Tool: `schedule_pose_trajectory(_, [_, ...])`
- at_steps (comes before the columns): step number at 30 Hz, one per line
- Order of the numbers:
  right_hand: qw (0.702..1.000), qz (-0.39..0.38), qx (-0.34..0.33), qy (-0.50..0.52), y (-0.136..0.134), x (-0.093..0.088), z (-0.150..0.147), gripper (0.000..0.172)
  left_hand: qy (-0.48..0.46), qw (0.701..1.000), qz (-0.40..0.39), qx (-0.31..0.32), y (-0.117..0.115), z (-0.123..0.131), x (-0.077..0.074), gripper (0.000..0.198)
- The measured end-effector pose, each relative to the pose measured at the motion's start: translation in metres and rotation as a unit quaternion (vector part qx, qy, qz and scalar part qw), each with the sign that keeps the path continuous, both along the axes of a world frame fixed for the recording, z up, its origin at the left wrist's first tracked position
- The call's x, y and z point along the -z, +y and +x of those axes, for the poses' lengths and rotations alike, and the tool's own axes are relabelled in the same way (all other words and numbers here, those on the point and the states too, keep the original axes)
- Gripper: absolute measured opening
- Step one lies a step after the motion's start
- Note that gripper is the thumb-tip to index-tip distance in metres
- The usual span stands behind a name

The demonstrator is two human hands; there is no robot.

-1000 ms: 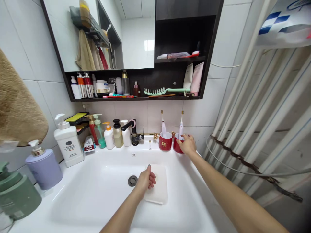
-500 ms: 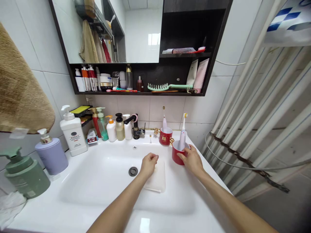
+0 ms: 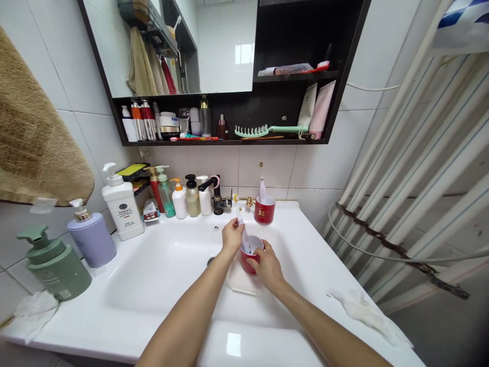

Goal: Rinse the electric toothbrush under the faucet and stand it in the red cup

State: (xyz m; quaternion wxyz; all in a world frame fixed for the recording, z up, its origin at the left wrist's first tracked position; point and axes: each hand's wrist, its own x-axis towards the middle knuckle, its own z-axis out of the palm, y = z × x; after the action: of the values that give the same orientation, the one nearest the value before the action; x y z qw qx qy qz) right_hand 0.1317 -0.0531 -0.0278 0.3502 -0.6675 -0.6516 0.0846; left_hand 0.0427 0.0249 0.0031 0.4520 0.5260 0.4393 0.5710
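Over the white sink [image 3: 153, 275], my right hand [image 3: 270, 267] grips a red cup [image 3: 247, 266], thumb at the front and fingers around its right side. A pale electric toothbrush [image 3: 245, 240] leans in this cup, its yellow-and-white head pointing up and left. My left hand [image 3: 232, 238] has its fingers closed around the toothbrush just above the rim. Beneath the cup, a cream rectangular pad [image 3: 239, 286] lies in the basin. A second red cup [image 3: 264, 212] with gold characters stands on the back ledge, holding another pale toothbrush [image 3: 263, 189].
A black faucet [image 3: 217, 199] rises behind the basin. Several pump bottles line the back left, among them a purple bottle [image 3: 93, 239] and a green bottle [image 3: 57, 270]. A crumpled wet cloth or film [image 3: 367, 313] lies on the right counter. White pipes [image 3: 416, 168] run along the right wall.
My right hand has carried the red cup with its toothbrush left, from the sink's right edge to above the pad. My left hand has risen and closed on the toothbrush.
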Motion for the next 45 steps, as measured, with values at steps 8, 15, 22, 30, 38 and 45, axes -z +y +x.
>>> schedule_pose_trajectory(8, [1.0,-0.014,-0.007,0.015,0.004,-0.004,0.004,0.017,-0.217,0.975,0.024,-0.04,-0.011,-0.041,-0.031,0.025])
schedule_pose_trajectory(15, [0.964,0.012,-0.107,0.241,-0.013,-0.033,0.007,0.027,-0.294,0.952,-0.043,0.068,-0.026,-0.042,-0.024,0.025])
schedule_pose_trajectory(22, [0.895,-0.184,-0.232,0.334,-0.021,-0.035,-0.01,0.019,-0.319,0.941,-0.091,0.072,-0.025,-0.042,-0.015,0.021])
schedule_pose_trajectory(30, [0.863,-0.267,-0.241,0.354,-0.026,-0.032,-0.01,0.017,-0.342,0.93,-0.131,0.033,-0.017,-0.046,-0.004,0.008])
schedule_pose_trajectory(38, [0.908,-0.223,-0.22,0.277,-0.028,-0.036,-0.014,0.017,-0.372,0.918,-0.136,-0.004,-0.014,-0.046,-0.006,0.003])
schedule_pose_trajectory(45, [0.916,-0.224,-0.219,0.252,-0.027,-0.029,-0.016,0.018,-0.386,0.911,-0.138,-0.029,-0.013,-0.045,-0.004,0.005])
